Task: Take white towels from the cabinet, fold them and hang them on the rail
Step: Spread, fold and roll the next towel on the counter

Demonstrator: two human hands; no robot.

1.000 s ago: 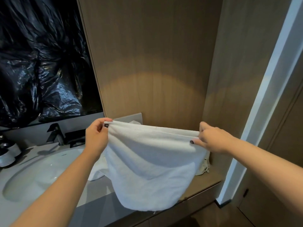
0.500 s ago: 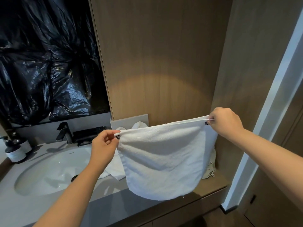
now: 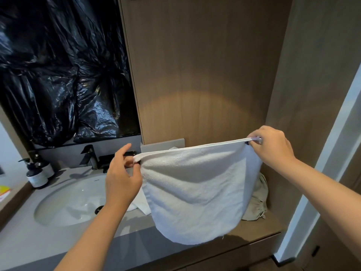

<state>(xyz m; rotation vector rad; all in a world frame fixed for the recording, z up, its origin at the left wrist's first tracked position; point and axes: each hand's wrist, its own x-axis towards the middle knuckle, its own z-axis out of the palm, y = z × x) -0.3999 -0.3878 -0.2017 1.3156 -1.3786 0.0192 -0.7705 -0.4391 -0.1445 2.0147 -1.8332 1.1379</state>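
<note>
White towel [image 3: 197, 192] hangs in the air above the surface [image 3: 136, 249], stretched by its top edge between both hands. The left hand [image 3: 122, 175] pinches the left corner with fingers curled, forefinger raised. The right hand [image 3: 273, 145] grips the right corner, held higher. More white cloth [image 3: 141, 205] lies on the surface behind, beside the sink [image 3: 66, 202]; a beige cloth [image 3: 257, 200] sits near the wall.
</note>
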